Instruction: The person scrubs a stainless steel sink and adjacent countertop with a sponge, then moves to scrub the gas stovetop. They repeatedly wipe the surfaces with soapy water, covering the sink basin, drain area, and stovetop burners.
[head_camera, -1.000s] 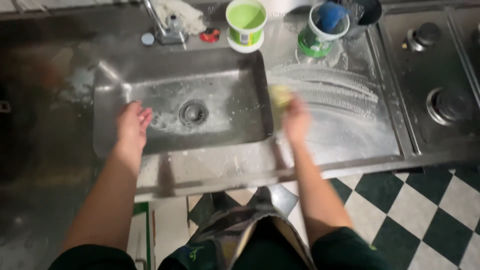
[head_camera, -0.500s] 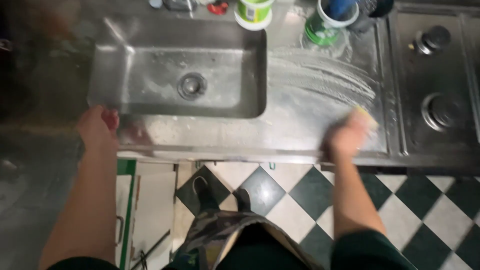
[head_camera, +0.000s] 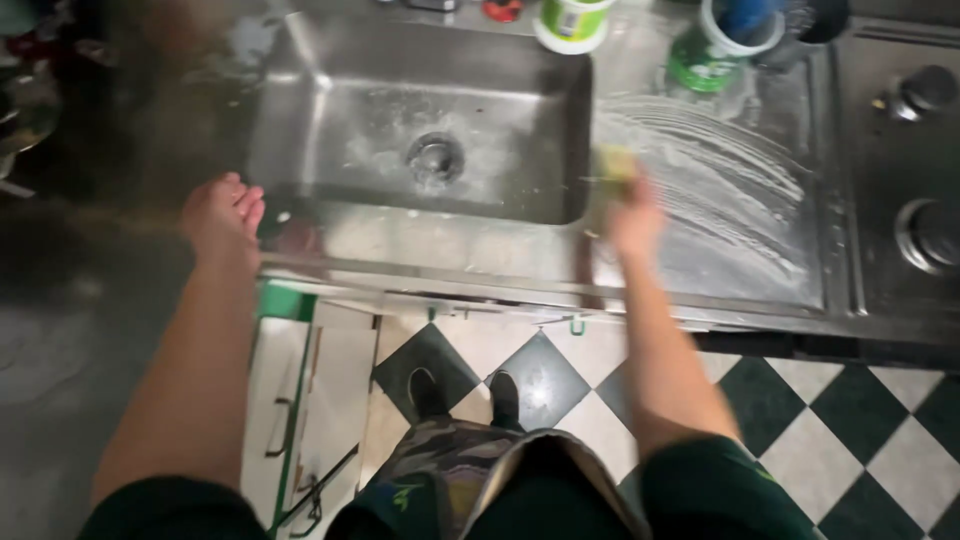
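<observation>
fingers gripping yellow sponge, blue item in white tub

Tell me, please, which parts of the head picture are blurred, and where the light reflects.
Head view: the right hand and its yellow sponge are smeared by motion; the left hand on the sink edge is sharper; the wet draining board shines with soapy streaks; the left side is dark.

our right hand with the yellow sponge swung back left across the soapy draining board, from near the stove to right beside the sink, left hand slid onto the front left corner
</observation>
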